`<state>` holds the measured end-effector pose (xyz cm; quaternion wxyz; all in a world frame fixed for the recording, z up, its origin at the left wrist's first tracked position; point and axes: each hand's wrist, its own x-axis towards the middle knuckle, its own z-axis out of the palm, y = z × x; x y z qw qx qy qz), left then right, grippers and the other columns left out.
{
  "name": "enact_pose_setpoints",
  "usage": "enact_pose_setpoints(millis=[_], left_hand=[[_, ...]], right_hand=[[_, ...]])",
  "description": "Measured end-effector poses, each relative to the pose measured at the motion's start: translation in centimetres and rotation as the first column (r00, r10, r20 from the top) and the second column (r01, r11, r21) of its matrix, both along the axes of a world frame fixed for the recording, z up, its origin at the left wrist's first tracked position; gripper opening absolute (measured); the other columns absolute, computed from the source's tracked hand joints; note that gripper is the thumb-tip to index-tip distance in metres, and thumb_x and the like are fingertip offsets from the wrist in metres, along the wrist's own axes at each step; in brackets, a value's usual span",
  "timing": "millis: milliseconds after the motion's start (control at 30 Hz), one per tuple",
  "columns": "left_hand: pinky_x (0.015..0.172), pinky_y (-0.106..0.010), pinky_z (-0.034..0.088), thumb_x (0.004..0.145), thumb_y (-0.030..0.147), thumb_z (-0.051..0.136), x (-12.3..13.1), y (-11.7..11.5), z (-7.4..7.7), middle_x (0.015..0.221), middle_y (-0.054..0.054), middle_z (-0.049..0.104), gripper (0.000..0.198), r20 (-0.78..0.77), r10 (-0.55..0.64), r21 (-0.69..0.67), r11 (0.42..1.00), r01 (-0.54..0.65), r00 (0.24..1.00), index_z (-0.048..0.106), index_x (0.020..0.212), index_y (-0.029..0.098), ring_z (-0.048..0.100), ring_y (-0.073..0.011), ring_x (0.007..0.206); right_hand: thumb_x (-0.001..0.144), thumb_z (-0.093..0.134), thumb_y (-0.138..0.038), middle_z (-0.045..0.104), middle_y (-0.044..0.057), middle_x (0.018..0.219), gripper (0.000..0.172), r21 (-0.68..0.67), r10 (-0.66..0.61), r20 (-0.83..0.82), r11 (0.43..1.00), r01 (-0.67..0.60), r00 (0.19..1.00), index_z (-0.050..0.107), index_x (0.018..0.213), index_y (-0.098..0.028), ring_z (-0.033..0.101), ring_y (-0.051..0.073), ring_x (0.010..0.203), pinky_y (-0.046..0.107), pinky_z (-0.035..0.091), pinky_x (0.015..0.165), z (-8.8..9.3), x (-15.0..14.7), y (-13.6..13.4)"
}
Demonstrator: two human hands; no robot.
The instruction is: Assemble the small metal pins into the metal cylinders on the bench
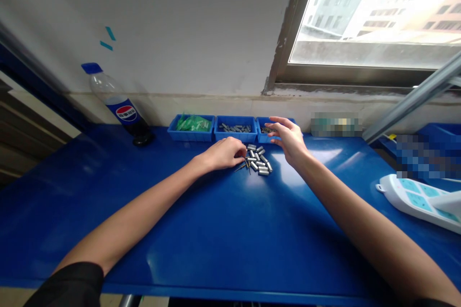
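Observation:
Several short metal cylinders (pixel 262 164) lie in a loose pile on the blue table, with a few thin dark screw-like pieces (pixel 248 166) at the pile's left side. My left hand (pixel 226 152) rests at the left edge of the pile, fingers curled together; what they hold, if anything, is hidden. My right hand (pixel 289 140) is over the front of the right blue bin (pixel 275 138), fingers apart, near small brownish metal pieces (pixel 265 130) inside. The middle blue bin (pixel 236 137) holds grey metal pieces. Green plastic packaging (pixel 194 123) fills the left blue bin (pixel 190 137).
A cola bottle (pixel 124 110) stands at the back left against the wall. On the right of the blue table (pixel 216 240) lies a white power strip (pixel 419 200). A grey metal bar (pixel 406 100) slants down at the back right, below the window.

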<state>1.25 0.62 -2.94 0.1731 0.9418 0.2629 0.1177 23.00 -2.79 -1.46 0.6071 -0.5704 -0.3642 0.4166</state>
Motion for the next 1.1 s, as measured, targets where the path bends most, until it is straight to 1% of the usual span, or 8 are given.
enact_pose_setpoints(millis=[167,267,367,467,600,733,900,1100], left_hand=[[0.067,-0.026,0.045,0.087,0.016,0.063,-0.1,-0.3,0.2,0.084,-0.007,0.071,0.010,-0.094,0.055,0.057,0.997,-0.050,0.994,0.071,0.080,0.016,0.065,-0.0180,0.073],[0.068,-0.027,0.046,0.092,0.020,0.059,-0.2,-0.1,-0.2,0.093,-0.009,0.070,0.011,-0.120,0.074,0.113,0.992,-0.060,0.990,0.068,0.087,0.017,0.066,-0.0199,0.079],[0.072,-0.028,0.048,0.096,0.022,0.055,-0.5,0.2,-0.4,0.097,-0.010,0.070,0.012,-0.105,0.082,0.114,0.991,-0.070,0.991,0.066,0.094,0.016,0.067,-0.0211,0.084],[0.072,-0.028,0.048,0.097,0.020,0.055,-0.7,0.5,0.1,0.090,-0.008,0.071,0.010,-0.016,0.093,0.050,0.995,-0.092,0.996,0.064,0.094,0.016,0.067,-0.0193,0.080],[0.071,-0.026,0.049,0.093,0.018,0.061,-0.7,0.5,1.3,0.084,-0.004,0.072,0.003,0.195,0.112,-0.044,0.993,-0.106,0.974,0.064,0.094,0.016,0.067,-0.0158,0.074],[0.072,-0.024,0.051,0.086,0.018,0.069,-0.6,0.1,2.1,0.081,-0.002,0.072,0.012,0.355,0.136,-0.099,0.989,-0.108,0.925,0.063,0.097,0.017,0.069,-0.0143,0.074],[0.072,-0.024,0.053,0.084,0.019,0.071,-0.5,0.0,2.1,0.082,-0.002,0.073,0.012,0.411,0.137,-0.101,0.989,-0.104,0.901,0.063,0.093,0.016,0.069,-0.0135,0.074],[0.070,-0.024,0.053,0.082,0.019,0.071,-0.6,0.1,2.0,0.080,-0.001,0.072,0.013,0.416,0.143,-0.110,0.988,-0.107,0.898,0.063,0.091,0.016,0.068,-0.0130,0.071]], right_hand=[[0.068,0.072,-0.023,0.075,0.004,0.093,0.033,0.004,0.035,-0.006,0.999,-0.035,0.999,0.071,0.101,-0.020,0.060,0.010,0.063,0.019,0.047,0.051,-0.1,-0.3,-0.1],[0.068,0.071,-0.023,0.075,0.004,0.094,0.030,0.001,0.045,-0.015,0.999,-0.045,0.999,0.071,0.098,-0.020,0.060,0.009,0.062,0.019,0.047,0.051,-0.1,-0.3,-0.1],[0.069,0.070,-0.021,0.076,0.004,0.094,0.028,-0.006,0.054,-0.022,0.999,-0.054,0.998,0.071,0.097,-0.020,0.060,0.009,0.061,0.019,0.047,0.052,0.0,-0.3,-0.1],[0.072,0.068,-0.019,0.076,0.005,0.089,0.024,-0.029,0.097,-0.016,0.995,-0.097,0.995,0.071,0.096,-0.018,0.060,0.009,0.060,0.019,0.048,0.053,0.0,-0.4,-0.2],[0.076,0.067,-0.017,0.076,0.006,0.084,0.018,-0.074,0.198,0.029,0.978,-0.195,0.980,0.071,0.094,-0.016,0.060,0.010,0.060,0.019,0.048,0.053,0.1,-0.7,-0.4],[0.081,0.068,-0.020,0.075,0.006,0.082,0.014,-0.134,0.356,0.087,0.930,-0.343,0.931,0.073,0.092,-0.015,0.059,0.009,0.059,0.020,0.049,0.053,0.0,-0.9,-0.6],[0.078,0.078,-0.028,0.076,0.007,0.085,0.020,-0.098,0.516,-0.002,0.853,-0.513,0.857,0.076,0.092,-0.015,0.062,0.010,0.063,0.021,0.051,0.057,-0.5,-0.9,-0.8],[0.075,0.081,-0.028,0.076,0.006,0.087,0.022,-0.078,0.558,-0.068,0.823,-0.562,0.827,0.079,0.093,-0.015,0.062,0.009,0.065,0.020,0.051,0.061,-1.2,-0.7,-0.7]])
